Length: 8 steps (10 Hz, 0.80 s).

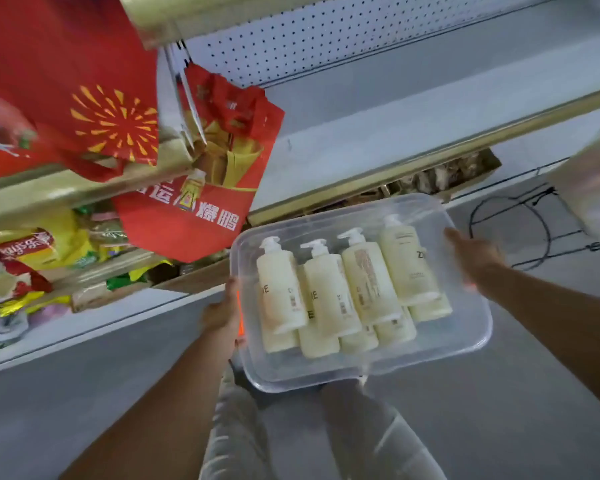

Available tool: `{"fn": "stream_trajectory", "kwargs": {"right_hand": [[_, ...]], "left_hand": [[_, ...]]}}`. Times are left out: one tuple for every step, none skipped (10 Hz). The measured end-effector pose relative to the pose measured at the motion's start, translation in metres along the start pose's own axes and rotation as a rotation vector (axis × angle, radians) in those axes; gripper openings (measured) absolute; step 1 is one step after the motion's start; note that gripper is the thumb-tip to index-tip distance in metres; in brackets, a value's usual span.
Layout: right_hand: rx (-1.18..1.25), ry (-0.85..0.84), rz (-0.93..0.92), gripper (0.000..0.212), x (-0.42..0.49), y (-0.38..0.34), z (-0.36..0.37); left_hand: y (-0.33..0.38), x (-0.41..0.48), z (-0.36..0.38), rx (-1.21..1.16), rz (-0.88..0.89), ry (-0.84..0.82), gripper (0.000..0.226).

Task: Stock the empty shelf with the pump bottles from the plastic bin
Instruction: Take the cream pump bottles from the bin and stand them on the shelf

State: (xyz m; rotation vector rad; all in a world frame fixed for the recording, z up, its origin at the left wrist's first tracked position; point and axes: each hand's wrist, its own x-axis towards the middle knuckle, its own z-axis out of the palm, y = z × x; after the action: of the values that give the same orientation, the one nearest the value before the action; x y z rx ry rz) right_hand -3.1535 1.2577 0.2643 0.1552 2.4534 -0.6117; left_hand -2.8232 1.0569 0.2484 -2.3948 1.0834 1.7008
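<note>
Head view: the bin (465, 355) is held in both hands. The left grip (222, 313) clasps its left end and the right grip (475, 254) its right end, fingertips hidden under the rim. The bottles (368, 282) lie flat inside in two layers, long axes and pumps pointing toward the empty shelf (378, 140), ahead of and above the bin. The right grip is nearer the shelf. Judgement: neither grip is free to pick until the bin is set down.

Even soft light, motion blur, wide-angle bending at edges

"运" on red bag (174, 233), "Z" and "E" on pump bottles (329, 292), rest unreadable
</note>
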Motion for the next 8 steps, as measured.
{"fn": "stream_trajectory", "kwargs": {"right_hand": [[-0.016, -0.068, -0.082, 0.071, 0.038, -0.004, -0.007], [0.002, -0.105, -0.110, 0.071, 0.068, -0.008, -0.010], [-0.002, -0.132, -0.120, 0.047, 0.086, -0.009, -0.009], [-0.013, -0.149, -0.115, 0.045, 0.104, -0.007, -0.006], [-0.082, -0.159, -0.123, 0.054, 0.102, -0.004, -0.006], [-0.038, -0.138, -0.080, 0.060, 0.100, -0.007, -0.006], [-0.080, -0.139, -0.072, 0.065, 0.091, -0.013, -0.008], [-0.114, -0.131, -0.111, 0.051, 0.077, -0.016, -0.012]], "left_hand": [[-0.006, -0.009, 0.029, -0.045, -0.027, 0.038, 0.085], [-0.006, -0.011, 0.052, -0.019, -0.049, 0.044, 0.078], [-0.012, -0.005, 0.074, -0.028, -0.046, 0.086, 0.078], [-0.013, 0.000, 0.083, -0.027, -0.058, 0.106, 0.076], [-0.015, 0.001, 0.085, -0.027, -0.041, 0.129, 0.076], [-0.012, -0.006, 0.083, -0.023, -0.027, 0.127, 0.082], [-0.011, -0.014, 0.080, 0.013, -0.003, 0.057, 0.070], [-0.007, -0.024, 0.079, 0.080, 0.052, 0.021, 0.061]]}}
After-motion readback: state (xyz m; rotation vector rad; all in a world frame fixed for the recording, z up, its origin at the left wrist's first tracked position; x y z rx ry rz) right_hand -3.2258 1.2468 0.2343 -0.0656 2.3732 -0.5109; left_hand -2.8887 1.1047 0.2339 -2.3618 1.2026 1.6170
